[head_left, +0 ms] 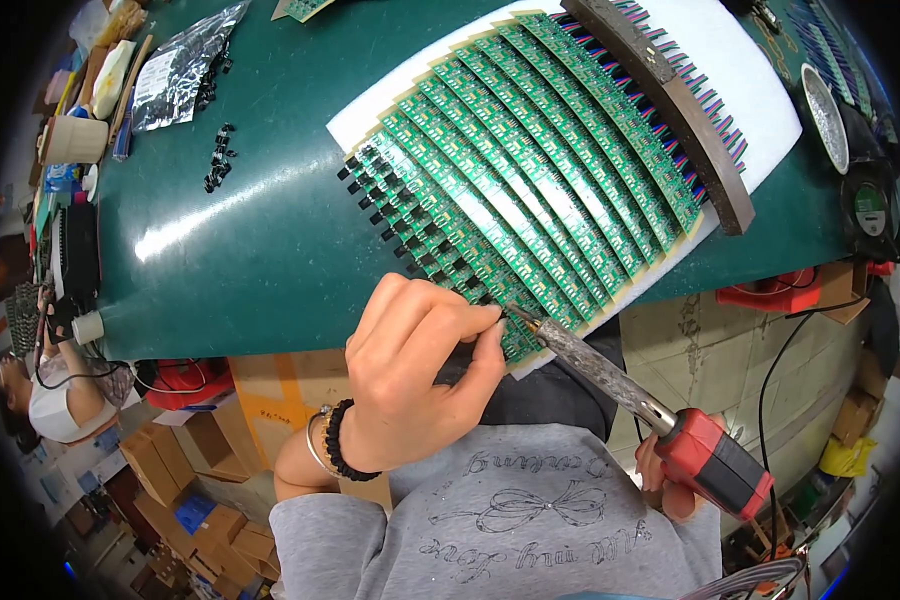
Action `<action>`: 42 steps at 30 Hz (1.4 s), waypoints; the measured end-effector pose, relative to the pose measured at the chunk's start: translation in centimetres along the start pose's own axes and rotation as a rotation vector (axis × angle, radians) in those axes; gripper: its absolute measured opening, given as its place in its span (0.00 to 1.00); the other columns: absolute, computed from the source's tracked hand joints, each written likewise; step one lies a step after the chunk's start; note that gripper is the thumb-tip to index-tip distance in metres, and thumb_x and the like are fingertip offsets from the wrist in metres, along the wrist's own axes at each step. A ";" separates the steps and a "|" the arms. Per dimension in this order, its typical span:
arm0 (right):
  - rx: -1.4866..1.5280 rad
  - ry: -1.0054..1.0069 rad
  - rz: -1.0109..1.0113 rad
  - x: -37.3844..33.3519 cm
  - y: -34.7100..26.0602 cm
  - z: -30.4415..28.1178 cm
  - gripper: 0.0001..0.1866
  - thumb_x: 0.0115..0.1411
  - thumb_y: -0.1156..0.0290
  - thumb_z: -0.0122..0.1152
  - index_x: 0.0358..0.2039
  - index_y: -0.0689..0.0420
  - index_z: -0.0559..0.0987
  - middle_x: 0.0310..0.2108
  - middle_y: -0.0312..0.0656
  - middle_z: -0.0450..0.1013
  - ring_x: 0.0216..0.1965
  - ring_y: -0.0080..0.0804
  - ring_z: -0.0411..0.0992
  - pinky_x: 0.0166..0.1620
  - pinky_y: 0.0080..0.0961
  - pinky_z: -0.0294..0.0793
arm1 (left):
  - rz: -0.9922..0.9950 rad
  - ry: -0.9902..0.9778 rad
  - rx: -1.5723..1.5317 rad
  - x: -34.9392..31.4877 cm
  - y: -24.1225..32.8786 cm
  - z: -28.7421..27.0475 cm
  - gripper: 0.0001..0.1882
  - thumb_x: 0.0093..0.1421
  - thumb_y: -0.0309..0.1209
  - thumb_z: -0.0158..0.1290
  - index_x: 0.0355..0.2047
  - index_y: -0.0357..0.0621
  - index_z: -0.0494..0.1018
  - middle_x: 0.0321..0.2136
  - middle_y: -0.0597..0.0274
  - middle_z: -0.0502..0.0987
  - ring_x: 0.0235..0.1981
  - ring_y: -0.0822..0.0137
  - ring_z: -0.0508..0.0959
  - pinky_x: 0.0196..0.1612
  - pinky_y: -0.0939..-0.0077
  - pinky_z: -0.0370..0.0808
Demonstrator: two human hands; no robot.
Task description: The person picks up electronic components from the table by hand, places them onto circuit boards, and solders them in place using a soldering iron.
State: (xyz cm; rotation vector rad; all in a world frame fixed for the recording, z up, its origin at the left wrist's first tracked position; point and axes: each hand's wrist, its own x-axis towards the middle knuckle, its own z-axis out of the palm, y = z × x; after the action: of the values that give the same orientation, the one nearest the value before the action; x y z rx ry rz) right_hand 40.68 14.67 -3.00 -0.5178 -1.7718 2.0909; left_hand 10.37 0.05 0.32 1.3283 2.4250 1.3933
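Several green circuit boards (530, 150) lie overlapped in rows on a white foam sheet (348, 128). Small black components (410, 225) line the edge of the nearest row. My left hand (405, 345) is at the right end of that row, thumb and forefinger pinched close to the board; whatever they hold is hidden. In my right hand (653, 470) is a soldering iron (715, 460) with a red and black handle, gripped low and partly hidden behind it. Its tip touches or almost touches the board just beside my left fingertips.
A dark brown bar (660, 80) lies across the boards' far ends, over coloured wires. Loose black components (220, 160) and a silver bag (185, 75) sit on the green table (260, 270). An oval dish (825, 115) stands at right. Another person (65, 395) is at far left.
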 end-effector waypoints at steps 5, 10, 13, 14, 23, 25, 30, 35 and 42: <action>-0.024 -0.090 0.053 0.7 -0.5 0.0 0.41 0.34 0.53 0.86 0.38 0.70 0.72 0.27 0.43 0.77 0.28 0.22 0.75 0.31 0.20 0.73 | 0.009 0.007 0.001 0.2 -0.1 -0.1 0.11 0.40 0.16 0.62 0.26 0.38 0.76 0.21 0.61 0.73 0.22 0.62 0.70 0.24 0.72 0.66; 0.022 0.107 0.054 0.2 -0.5 1.4 0.36 0.33 0.56 0.86 0.34 0.69 0.75 0.24 0.44 0.76 0.25 0.26 0.75 0.27 0.20 0.71 | 0.015 -0.002 -0.002 0.3 -0.1 -0.1 0.11 0.40 0.16 0.62 0.25 0.39 0.76 0.20 0.62 0.72 0.22 0.63 0.70 0.24 0.72 0.66; -0.049 -0.422 0.098 2.9 -1.9 -1.2 0.38 0.48 0.41 0.72 0.36 0.64 0.65 0.14 0.38 0.71 0.15 0.30 0.71 0.25 0.26 0.73 | 0.010 -0.006 -0.004 0.2 -0.2 -0.2 0.10 0.40 0.16 0.62 0.25 0.39 0.76 0.20 0.63 0.72 0.22 0.63 0.70 0.24 0.73 0.66; -0.049 -0.422 0.097 2.8 -1.8 -1.4 0.38 0.48 0.41 0.72 0.36 0.64 0.65 0.14 0.38 0.71 0.15 0.30 0.71 0.25 0.26 0.73 | 0.011 -0.007 -0.004 0.3 -0.2 -0.2 0.10 0.40 0.16 0.62 0.25 0.39 0.76 0.20 0.63 0.72 0.22 0.63 0.70 0.24 0.73 0.66; -0.007 0.087 0.064 0.1 0.0 0.2 0.36 0.37 0.53 0.84 0.32 0.71 0.76 0.27 0.42 0.77 0.27 0.23 0.75 0.31 0.19 0.72 | 0.008 -0.020 -0.011 0.5 -0.2 -0.3 0.10 0.40 0.16 0.62 0.25 0.40 0.76 0.20 0.63 0.72 0.22 0.63 0.70 0.23 0.72 0.66; -0.159 0.067 -0.116 -0.3 0.6 -0.1 0.36 0.38 0.56 0.84 0.36 0.70 0.74 0.27 0.44 0.77 0.28 0.24 0.76 0.31 0.20 0.73 | -0.010 -0.032 -0.016 0.5 -0.2 -0.3 0.10 0.40 0.16 0.62 0.24 0.41 0.76 0.20 0.64 0.72 0.22 0.63 0.70 0.23 0.72 0.66; -0.022 0.035 0.038 0.7 -1.4 0.4 0.33 0.39 0.56 0.83 0.33 0.70 0.74 0.26 0.46 0.77 0.27 0.26 0.76 0.30 0.20 0.72 | -0.027 -0.036 -0.032 0.4 -0.3 -0.3 0.10 0.40 0.16 0.62 0.24 0.41 0.76 0.20 0.64 0.72 0.22 0.64 0.70 0.24 0.72 0.66; 0.173 -0.139 0.163 1.6 -1.2 -1.2 0.25 0.43 0.58 0.81 0.24 0.64 0.75 0.23 0.45 0.74 0.22 0.27 0.73 0.27 0.21 0.72 | -0.009 -0.038 -0.016 0.4 -0.2 -0.3 0.10 0.40 0.16 0.62 0.24 0.41 0.77 0.20 0.64 0.72 0.22 0.64 0.70 0.24 0.72 0.66; 0.121 -0.085 -0.299 0.9 2.1 -1.0 0.21 0.48 0.61 0.77 0.24 0.63 0.75 0.20 0.41 0.73 0.18 0.28 0.71 0.21 0.25 0.70 | -0.007 -0.050 -0.009 0.6 0.0 -0.4 0.10 0.40 0.16 0.62 0.24 0.41 0.77 0.20 0.64 0.72 0.22 0.64 0.70 0.24 0.73 0.66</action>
State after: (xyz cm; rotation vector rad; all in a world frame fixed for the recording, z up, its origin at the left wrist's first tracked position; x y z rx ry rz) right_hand 40.30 15.61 -5.28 -0.1222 -1.6386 2.0161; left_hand 9.81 0.19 0.76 1.3348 2.3868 1.3514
